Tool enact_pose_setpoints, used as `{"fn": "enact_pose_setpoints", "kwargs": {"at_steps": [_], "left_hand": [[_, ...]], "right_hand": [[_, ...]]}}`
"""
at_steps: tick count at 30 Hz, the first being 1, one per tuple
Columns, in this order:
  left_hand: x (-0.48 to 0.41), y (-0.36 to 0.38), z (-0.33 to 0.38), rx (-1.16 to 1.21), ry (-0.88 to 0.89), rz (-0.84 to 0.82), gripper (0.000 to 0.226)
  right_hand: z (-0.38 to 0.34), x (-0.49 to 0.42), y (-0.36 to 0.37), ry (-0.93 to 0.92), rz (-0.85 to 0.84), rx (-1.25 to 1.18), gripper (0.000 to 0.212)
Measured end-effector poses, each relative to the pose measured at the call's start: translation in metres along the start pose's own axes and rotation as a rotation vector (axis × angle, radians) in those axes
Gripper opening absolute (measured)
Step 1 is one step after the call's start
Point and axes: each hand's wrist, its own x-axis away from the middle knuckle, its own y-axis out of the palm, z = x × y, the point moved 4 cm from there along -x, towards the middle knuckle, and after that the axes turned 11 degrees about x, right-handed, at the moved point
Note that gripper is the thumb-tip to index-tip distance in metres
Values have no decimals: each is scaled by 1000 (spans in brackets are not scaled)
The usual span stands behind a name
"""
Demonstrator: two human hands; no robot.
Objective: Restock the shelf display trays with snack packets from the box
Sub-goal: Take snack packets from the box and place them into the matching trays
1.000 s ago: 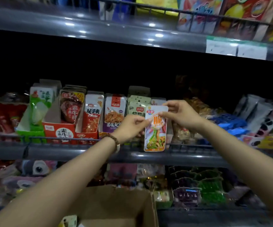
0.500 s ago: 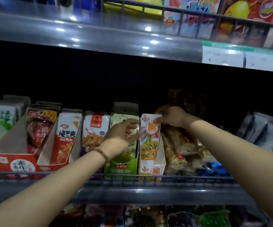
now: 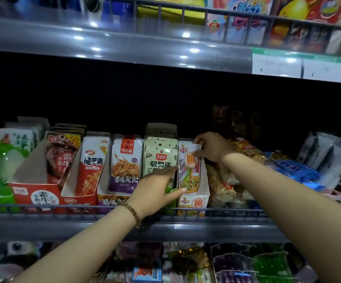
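Middle of the frame, centre shelf: one snack packet (image 3: 190, 166), white with an orange disc and green vegetable strips, stands upright in the white tray (image 3: 194, 203).
Right hand (image 3: 212, 149): pinches the packet's top right corner, fingers curled over its edge.
Left hand (image 3: 155, 186): grips nothing; the fingers are straight, the forefinger lies along the white tray's left wall, and the thumb tip touches the packet's lower edge.
Display trays (image 3: 34, 193): six side by side behind the wire rail (image 3: 237, 211). From the left they are green, red, red-and-white, purple, green, white. The packet's tray is the sixth, furthest right.
Bead bracelet (image 3: 133, 213): one, on the left wrist.
Price labels (image 3: 276, 64): two, white, upper right of the frame on the upper shelf's front edge.
Loose bags (image 3: 220, 184): a heap just right of the white tray; the count is unclear.
Change since one second ago: the packet was then held in front of the rail, outside any tray, and now sits inside the white tray. The cardboard box then at the bottom of the frame is out of view.
Change since half a second ago: the left hand was up at the packet's upper left edge and is now down at the tray's front. The right hand has kept its hold on the top.
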Motion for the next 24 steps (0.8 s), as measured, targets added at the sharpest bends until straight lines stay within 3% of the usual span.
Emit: {"fn": "enact_pose_setpoints", "kwargs": {"at_steps": [6,13,17,24], "left_hand": [[8,-2,1,-38,3,34,68],[74,-18,-2,54,19,105,70],[154,-22,-24,83,-50,91,91],[311,8,-88,95,-264,-35,93]], "right_hand": [[-10,33,-15,39,41,-24,43],[-67,131,-10,-67,60,-308,47],[-106,191,32,-147,-64,-443,47],[-164,273,140,-192,-369,-522,33]]}}
